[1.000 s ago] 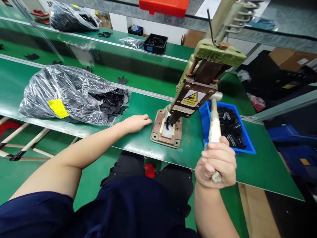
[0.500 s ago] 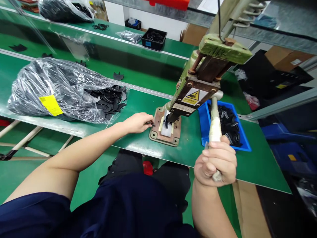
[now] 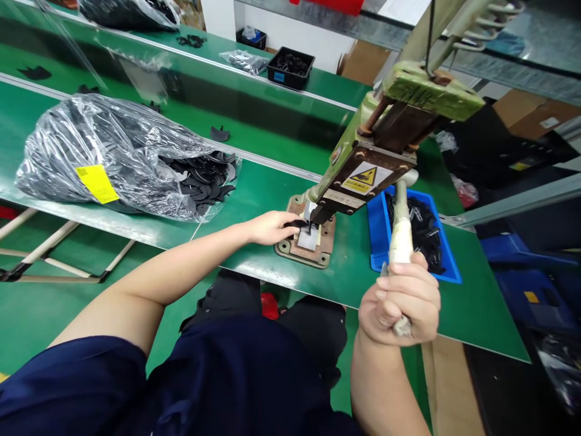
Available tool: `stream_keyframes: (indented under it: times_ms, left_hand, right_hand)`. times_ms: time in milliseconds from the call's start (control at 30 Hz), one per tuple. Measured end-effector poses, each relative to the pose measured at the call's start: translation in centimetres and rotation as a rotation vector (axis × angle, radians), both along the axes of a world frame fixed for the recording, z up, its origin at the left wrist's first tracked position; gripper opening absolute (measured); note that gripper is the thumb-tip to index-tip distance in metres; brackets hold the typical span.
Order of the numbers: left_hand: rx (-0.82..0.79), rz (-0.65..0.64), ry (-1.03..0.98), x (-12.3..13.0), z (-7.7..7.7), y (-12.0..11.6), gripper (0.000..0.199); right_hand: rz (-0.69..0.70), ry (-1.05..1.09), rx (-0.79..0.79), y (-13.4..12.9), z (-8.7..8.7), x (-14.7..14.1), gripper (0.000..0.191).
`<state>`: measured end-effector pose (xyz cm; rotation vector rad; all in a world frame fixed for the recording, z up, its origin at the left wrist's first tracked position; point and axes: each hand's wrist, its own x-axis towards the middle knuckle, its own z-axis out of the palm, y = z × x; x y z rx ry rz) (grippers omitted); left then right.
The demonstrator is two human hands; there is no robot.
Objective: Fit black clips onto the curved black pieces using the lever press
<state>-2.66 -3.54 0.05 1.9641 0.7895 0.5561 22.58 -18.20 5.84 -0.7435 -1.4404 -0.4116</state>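
A green hand press [image 3: 363,157] with a warning label stands on the bench, its base plate [image 3: 327,248] bolted flat below the ram. My left hand [image 3: 272,228] reaches over the left side of the base, fingers pinched on a small dark plastic part [image 3: 297,223] under the ram. The part is partly hidden by the fingers. My right hand [image 3: 402,300] is wrapped round the press's lever handle [image 3: 401,233], which has pale tape on its grip.
A clear bag [image 3: 91,151] of curved black parts lies open on the left. Right of the press sits a blue bin [image 3: 447,254] with black pieces. Loose parts lie behind, with a black tray [image 3: 290,68] farther back. A metal shelf [image 3: 327,21] hangs above.
My left hand has moved right, bringing the dark plastic part from beside the base to under the ram. My right hand keeps its grip on the lever. The view has shifted slightly.
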Motion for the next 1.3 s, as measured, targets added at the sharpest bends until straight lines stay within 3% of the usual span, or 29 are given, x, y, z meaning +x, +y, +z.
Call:
stream_keyframes:
  times_ms: [133, 267, 500, 867, 1133, 1300]
  left_hand:
    - [-0.464, 0.152, -0.187, -1.0, -0.9, 1.5, 0.024]
    - [-0.636, 0.325, -0.326, -0.7, -0.7, 2.3, 0.030]
    - [-0.623, 0.352, -0.291, 2.0, 0.0, 2.3, 0.029]
    - [-0.494, 0.316, -0.217, 2.7, -1.7, 3.1, 0.024]
    - [-0.535, 0.308, -0.107, 2.9, -0.7, 3.4, 0.030]
    - [-0.593, 0.322, 0.002, 3.2, 0.1, 4.0, 0.034]
  right_hand:
    - [0.018, 0.010, 0.026, 0.3, -0.1, -0.1, 0.040]
    - [0.020, 0.007, 0.051, 0.6, -0.1, -0.1, 0.040]
    - [-0.013, -0.005, 0.019, 0.2, 0.0, 0.0, 0.041]
    - [-0.010, 0.010, 0.055, 0.6, -0.1, -0.2, 0.041]
    - [-0.005, 0.062, 0.087, 1.0, -0.3, -0.5, 0.033]
    - [0.029, 0.115, 0.178, 1.9, -0.3, -0.7, 0.047]
